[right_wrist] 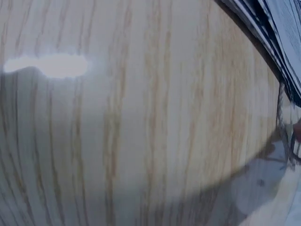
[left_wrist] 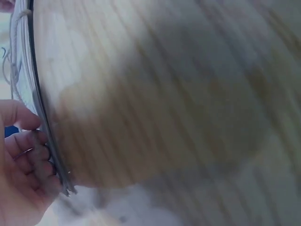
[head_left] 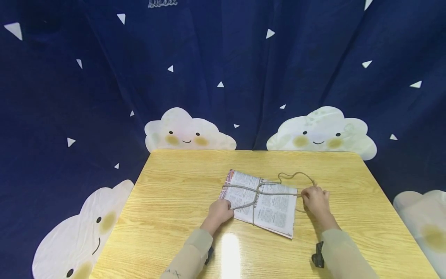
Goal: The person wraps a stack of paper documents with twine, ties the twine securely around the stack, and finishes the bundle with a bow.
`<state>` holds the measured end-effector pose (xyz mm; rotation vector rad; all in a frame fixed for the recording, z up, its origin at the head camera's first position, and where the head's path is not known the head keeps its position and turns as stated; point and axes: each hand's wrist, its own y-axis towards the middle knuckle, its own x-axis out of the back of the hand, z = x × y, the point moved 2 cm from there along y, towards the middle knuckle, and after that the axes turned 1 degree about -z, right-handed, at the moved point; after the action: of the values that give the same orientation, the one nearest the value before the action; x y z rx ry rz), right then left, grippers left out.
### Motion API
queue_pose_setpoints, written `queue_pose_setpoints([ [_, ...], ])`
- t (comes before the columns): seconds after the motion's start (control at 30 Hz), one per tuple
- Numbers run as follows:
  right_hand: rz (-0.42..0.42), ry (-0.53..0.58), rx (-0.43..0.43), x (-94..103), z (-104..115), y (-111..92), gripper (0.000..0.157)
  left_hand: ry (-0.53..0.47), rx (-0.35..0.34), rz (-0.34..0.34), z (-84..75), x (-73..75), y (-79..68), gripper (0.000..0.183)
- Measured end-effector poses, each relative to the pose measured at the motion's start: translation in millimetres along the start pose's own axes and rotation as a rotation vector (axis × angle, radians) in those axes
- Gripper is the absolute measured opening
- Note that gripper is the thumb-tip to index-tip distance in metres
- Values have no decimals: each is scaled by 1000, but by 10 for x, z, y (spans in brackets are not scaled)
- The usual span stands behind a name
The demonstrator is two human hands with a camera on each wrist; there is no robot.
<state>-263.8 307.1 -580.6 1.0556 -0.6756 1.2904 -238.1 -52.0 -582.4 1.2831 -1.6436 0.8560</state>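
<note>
A folded stack of newspapers (head_left: 278, 213) lies slightly skewed on the table, with a thin grey-brown cord (head_left: 240, 187) crossed over it both ways. At the stack's lower left corner, my left hand (head_left: 220, 211) curls its fingers around one strand that runs from the crossing. In the left wrist view those fingers (left_wrist: 33, 162) sit right beside the stack's edge. My right hand (head_left: 316, 199), just off the right side, pinches the cord. A slack loop of it arches above that hand, and another piece hangs by the paper's right edge. The right wrist view catches only a sliver of the right fingers.
The wooden table (head_left: 174, 182) extends around the stack on all sides. Behind it hangs a dark blue curtain (head_left: 195, 50) with white triangles and smiling clouds. A black strap piece (head_left: 318, 255) shows under the right sleeve.
</note>
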Motion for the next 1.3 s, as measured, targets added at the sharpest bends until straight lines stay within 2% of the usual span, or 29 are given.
queue_pose_setpoints([
  [0.13, -122, 159, -34, 28, -56, -17, 18, -5, -7, 43, 0, 17, 4, 25],
  [0.27, -231, 268, -230, 79, -153, -36, 25, 7, -43, 79, -32, 55, 6, 15],
  [0.33, -221, 276, -334, 92, -196, -48, 25, 1, -71, 91, -59, 71, 6, 11],
  [0.4, -172, 269, -404, 91, -227, -61, 24, -17, -100, 99, -90, 79, 5, 9],
  [0.57, -74, 272, -436, 55, -245, -78, 26, -94, -166, 103, -175, 49, 10, 9],
  [0.73, -91, 300, -384, 27, -212, -59, 31, -128, -208, 90, -245, -21, 18, 13],
  [0.9, -104, 325, -222, 17, -177, -23, 30, -155, -222, 92, -293, -77, 16, 13],
  [1.03, -48, 343, -91, -22, -176, -3, 27, -164, -255, 81, -336, -117, 13, 12],
  [1.13, 1, 363, -22, -60, -183, -7, 27, -162, -281, 69, -375, -152, 8, 17],
  [1.3, 52, 370, -1, -102, -187, -29, 22, -155, -294, 71, -461, -193, -18, 24],
])
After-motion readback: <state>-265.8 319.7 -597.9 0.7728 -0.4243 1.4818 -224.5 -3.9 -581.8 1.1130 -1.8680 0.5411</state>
